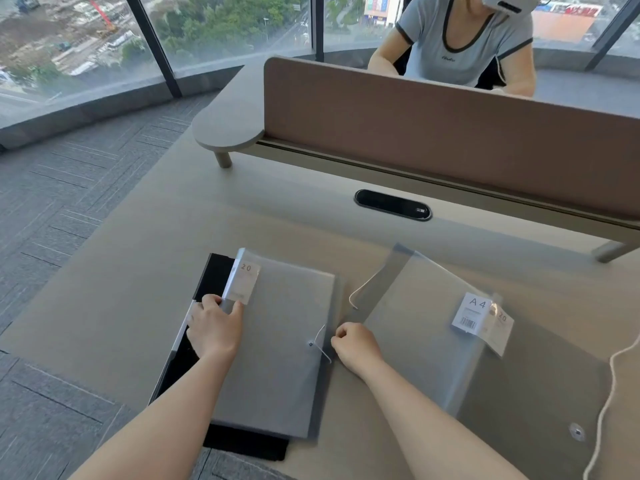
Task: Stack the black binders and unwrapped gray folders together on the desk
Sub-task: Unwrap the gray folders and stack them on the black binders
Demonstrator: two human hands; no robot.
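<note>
A gray folder (277, 341) with a "20" label lies on top of black binders (214, 275) at the desk's front left; the binders stick out at the left and bottom. My left hand (214, 327) grips the folder's left edge near the label. My right hand (356, 344) is closed at the folder's right edge, beside its white elastic string (322, 348). Another gray folder (433, 327), in clear plastic wrap with an "A4" sticker, lies to the right, apart from the stack.
The beige desk (138, 289) ends at a brown divider panel (450, 133) with a black cable slot (393, 205) before it. A person sits behind the divider. A white cord (609, 393) hangs at the right. Carpet floor lies left of the desk.
</note>
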